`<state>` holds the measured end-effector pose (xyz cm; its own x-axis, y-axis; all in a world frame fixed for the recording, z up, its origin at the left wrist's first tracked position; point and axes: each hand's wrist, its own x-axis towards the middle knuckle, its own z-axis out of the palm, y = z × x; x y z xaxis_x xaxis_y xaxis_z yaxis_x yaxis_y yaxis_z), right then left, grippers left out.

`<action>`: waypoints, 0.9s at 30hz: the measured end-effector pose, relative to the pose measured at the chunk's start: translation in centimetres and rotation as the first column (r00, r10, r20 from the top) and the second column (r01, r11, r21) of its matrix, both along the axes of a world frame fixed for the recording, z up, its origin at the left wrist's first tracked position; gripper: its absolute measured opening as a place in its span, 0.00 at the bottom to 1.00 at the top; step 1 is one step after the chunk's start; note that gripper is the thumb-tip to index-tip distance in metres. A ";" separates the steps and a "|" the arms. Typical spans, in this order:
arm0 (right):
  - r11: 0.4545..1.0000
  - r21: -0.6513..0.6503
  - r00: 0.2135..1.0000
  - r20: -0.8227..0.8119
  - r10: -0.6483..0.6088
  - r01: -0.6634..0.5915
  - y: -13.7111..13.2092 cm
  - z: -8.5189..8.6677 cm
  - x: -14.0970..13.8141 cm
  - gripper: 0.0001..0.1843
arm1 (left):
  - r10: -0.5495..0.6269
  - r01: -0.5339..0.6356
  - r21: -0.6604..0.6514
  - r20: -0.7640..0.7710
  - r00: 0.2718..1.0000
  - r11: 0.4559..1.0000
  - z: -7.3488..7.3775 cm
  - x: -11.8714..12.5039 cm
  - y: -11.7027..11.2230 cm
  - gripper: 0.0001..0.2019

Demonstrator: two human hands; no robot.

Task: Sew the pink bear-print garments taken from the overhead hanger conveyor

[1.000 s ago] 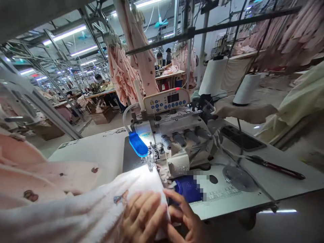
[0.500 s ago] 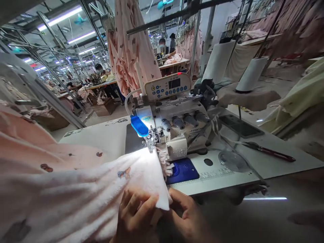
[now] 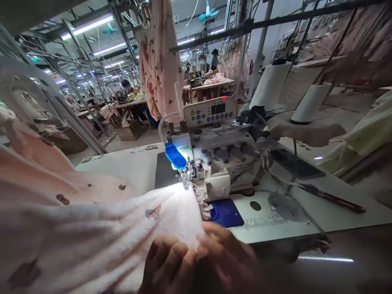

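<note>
A pale pink fleece fabric (image 3: 101, 228) with small printed figures lies across the white table (image 3: 128, 167) and runs under the presser foot of the overlock sewing machine (image 3: 214, 163). My left hand (image 3: 167, 265) grips the near corner of the fabric, fingers curled over its edge. My right hand (image 3: 228, 255) is closed beside it, pinching the same edge just in front of the blue plate (image 3: 228, 212). Both hands are dark and partly blurred.
Two white thread cones (image 3: 269, 87) stand behind the machine, whose control panel (image 3: 211, 112) faces me. Dark scissors (image 3: 330, 198) lie on the table at right. Pink garments (image 3: 159, 61) hang overhead. Other people work at tables far back.
The view has shifted slightly. My hands have moved a little toward the machine along the fabric's near edge, keeping hold of it.
</note>
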<state>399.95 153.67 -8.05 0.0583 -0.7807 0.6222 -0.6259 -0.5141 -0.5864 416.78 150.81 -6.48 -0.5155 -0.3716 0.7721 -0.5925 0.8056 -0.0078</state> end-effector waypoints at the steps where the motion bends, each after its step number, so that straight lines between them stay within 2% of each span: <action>1: 0.997 -0.064 0.998 -0.048 0.029 -0.032 -0.2 0.1 0.0 0.13 | 0.000 0.000 -0.013 -0.005 1.000 1.000 -0.1 -0.2 -0.2 0.07; 3: 0.987 -0.126 0.993 -0.073 0.091 -0.100 -0.6 0.3 0.1 0.14 | -0.016 0.016 -0.041 -0.012 1.000 0.999 -0.4 -0.3 -0.7 0.06; 5: 0.982 -0.152 0.992 -0.058 0.109 -0.116 -0.9 0.5 0.2 0.15 | -0.021 0.022 -0.062 0.017 1.000 0.998 -0.8 -0.1 -1.3 0.07; 8: 0.978 -0.179 0.993 -0.057 0.103 -0.111 -1.1 0.4 0.0 0.16 | -0.004 0.011 -0.062 0.124 0.992 0.998 -1.1 0.7 -2.1 0.14; 15: 0.978 -0.199 0.997 -0.058 0.051 -0.062 -2.7 -0.1 -0.2 0.11 | 0.056 -0.042 -0.066 0.228 0.972 0.997 -0.1 1.2 -3.7 0.17; 22: 0.924 -0.377 0.998 -0.026 0.055 -0.061 -6.5 -0.5 -0.3 0.08 | 0.100 -0.150 0.094 0.400 0.911 0.984 1.2 1.5 -5.6 0.29; 27: 0.938 -0.338 0.993 -0.106 0.041 -0.075 -8.6 -0.7 -0.8 0.11 | 0.118 -0.208 0.160 0.442 0.889 0.965 1.4 1.5 -7.5 0.26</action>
<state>399.18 145.08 -8.77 0.1699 -0.5164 0.8393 -0.6339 -0.7094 -0.3081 418.29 143.26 -5.10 -0.6958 -0.6006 0.3937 -0.6911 0.7091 -0.1397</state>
